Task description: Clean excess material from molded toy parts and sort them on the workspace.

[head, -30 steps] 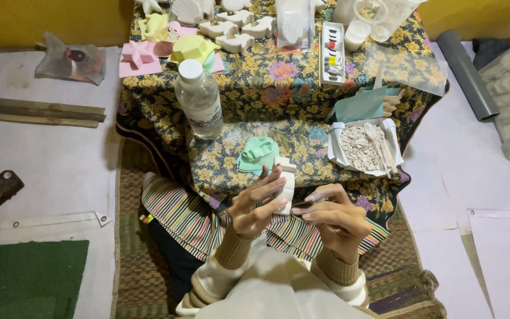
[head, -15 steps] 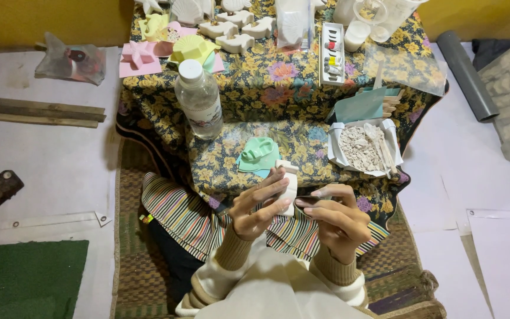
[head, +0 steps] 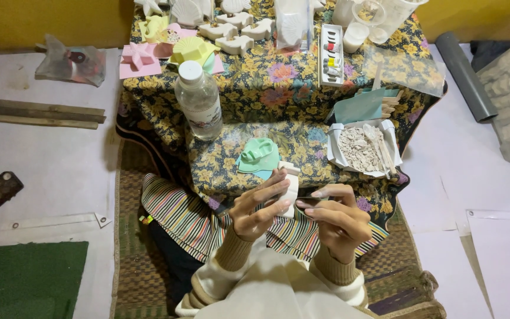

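- Low table (head: 267, 94) under a yellow floral cloth, crowded at the far end with white casts (head: 237, 32), a pink star mould (head: 140, 56) and a yellow shell mould (head: 193, 50).
- Striped cloth (head: 178, 212) across the lap, between table edge and body.
- Clear bottle (head: 199, 100) upright on the left of the table, well apart from both hands.
- Paper tray (head: 361, 147) of pale chips to the right, beyond the right hand, near but not touching.
- Green mould (head: 259, 156) flat on the table's near edge, just beyond the cast, apart from the fingers.
- Left hand (head: 255, 207) curled round a small white cast (head: 289, 186), thumb and fingers gripping its lower part from the left side.
- Cast held upright over the lap, long axis roughly vertical, top tipped slightly away from the body, just short of the table edge.
- Right hand (head: 334, 215) closed in a pinch on a thin dark tool (head: 305, 198), hard to make out, tip pointing left.
- Tool lying almost level, so crosswise to the cast's long axis, tip just beside or touching the cast's right flank; contact too small to tell.
- Cast straight left of the right hand, between the two hands; left hand nearer, already on it.
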